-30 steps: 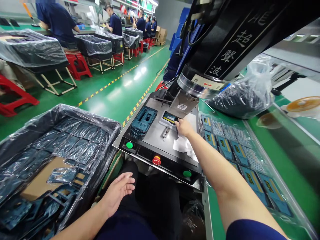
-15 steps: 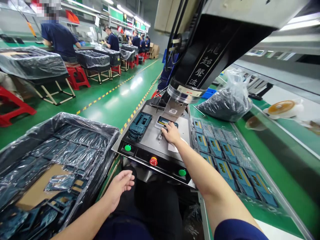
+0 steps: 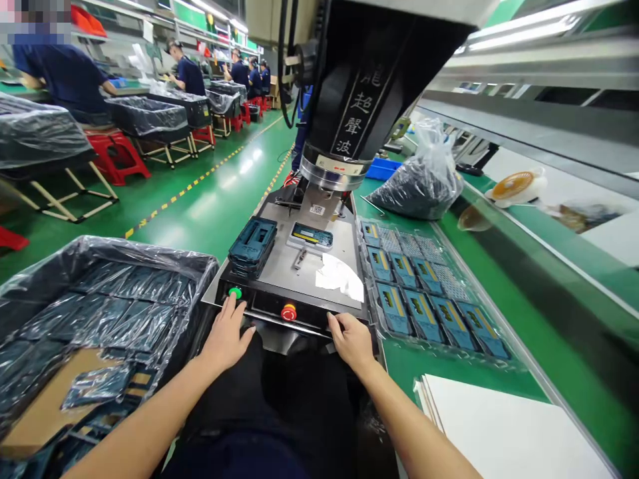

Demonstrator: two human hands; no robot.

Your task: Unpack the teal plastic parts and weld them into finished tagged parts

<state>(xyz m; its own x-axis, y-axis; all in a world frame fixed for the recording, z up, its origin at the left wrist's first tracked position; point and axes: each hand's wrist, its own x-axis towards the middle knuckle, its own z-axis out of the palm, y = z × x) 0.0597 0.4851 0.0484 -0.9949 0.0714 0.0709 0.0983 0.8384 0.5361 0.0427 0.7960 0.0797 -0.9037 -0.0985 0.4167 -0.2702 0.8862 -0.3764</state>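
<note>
My left hand (image 3: 225, 338) holds nothing. Its fingers are apart, their tips at the green button (image 3: 235, 293) on the left of the black control panel (image 3: 262, 305). At the panel's right end rests my right hand (image 3: 353, 340), fingers loosely bent and empty; the right green button is out of sight beneath or behind it. Between the hands sits a red stop button (image 3: 288, 312). A dark teal plastic part with a yellow strip (image 3: 312, 234) lies in the fixture under the press head (image 3: 333, 166). Several similar teal parts are stacked (image 3: 253, 246) on the plate's left.
Left of me stands a plastic-lined bin (image 3: 197, 266) of bagged teal parts. On the right bench, a clear tray (image 3: 452, 283) holds several teal parts, near a filled plastic bag (image 3: 419, 176) and white sheets (image 3: 509, 426). People work along the far line.
My right hand has left the part in the fixture and come back to the panel's right end. My left hand has risen forward to the left green button. The view has shifted right.
</note>
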